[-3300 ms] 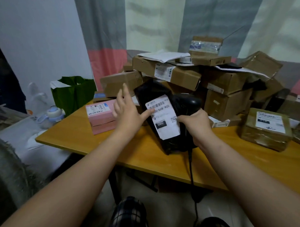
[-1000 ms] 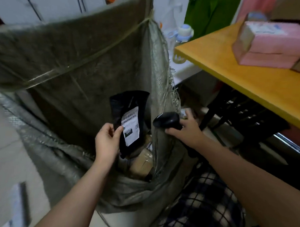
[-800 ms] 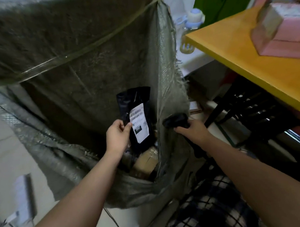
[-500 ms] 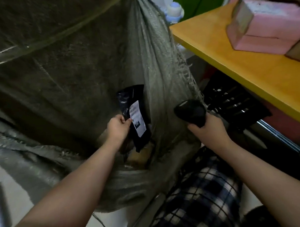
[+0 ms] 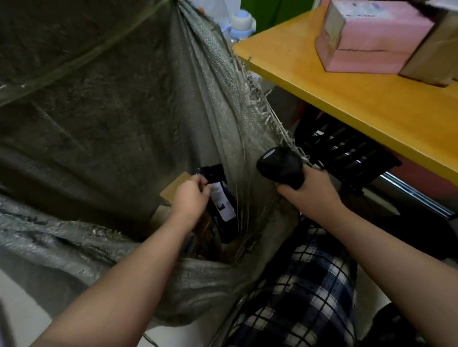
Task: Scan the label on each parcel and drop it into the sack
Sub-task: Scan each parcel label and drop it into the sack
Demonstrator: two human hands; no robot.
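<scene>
Head view is showing a big grey-green woven sack (image 5: 104,125) hanging open beside the yellow table (image 5: 363,111), its frayed right edge running down near the table's left corner. A pink box (image 5: 368,36) is sitting close to that corner, with a brown carton (image 5: 436,54) just beside it on the right. Inside the sack's mouth, hard against the right edge, the black parcel (image 5: 220,225) is hanging upright over cardboard parcels (image 5: 172,188) lying lower in the sack. The right hand (image 5: 311,193) is gripping the black scanner (image 5: 279,166) just outside that edge, fingers wrapped round its handle. The left hand (image 5: 191,198) is pinching the parcel by its upper left edge, thumb and fingers closed on the film. The white label (image 5: 222,202) is showing on its face. I'm guessing it is a soft plastic mailer: light, floppy, slick and not fragile. Holding it by a top edge is looking sensible, since it is dangling straight and should be dropping cleanly on release.
</scene>
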